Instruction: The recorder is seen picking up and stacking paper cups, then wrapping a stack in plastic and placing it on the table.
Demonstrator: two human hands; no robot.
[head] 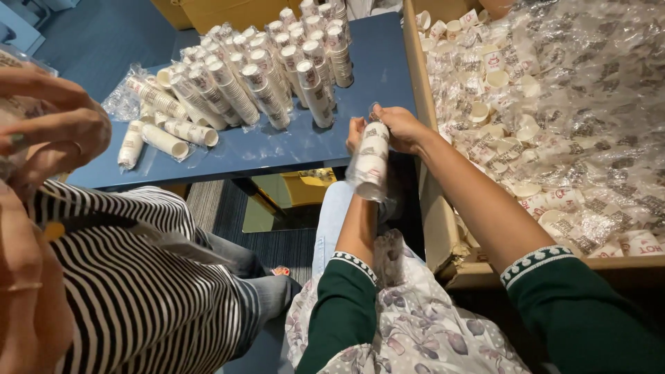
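Green sleeves with white patterned cuffs fill the lower centre and right of the frame, and from them both hands reach up to a short stack of paper cups [372,161] in a clear sleeve, held in the air at the middle of the frame, just in front of the blue tabletop's [277,149] near edge. Left hand [356,131] sits at the stack's upper left with its fingers curled against the plastic; how tightly its grip closes I cannot tell, since the stack hides most of it. Right hand [400,127] is closed over the top end, where the plastic gathers into a twist. To do this step well, I judge the stack should stay straight and snug, one hand steadying the body while the other draws the loose plastic tight at the top, so no cup tilts or slips out of the open lower end. Wrapped stacks [277,62] lie in rows on the tabletop in the upper centre, and a few more [170,135] lie apart at its left. A cardboard box [424,187] at the right holds loose cups [512,131] among crinkled plastic. At the left edge another person in a striped top [131,277] holds up a hand [55,128].
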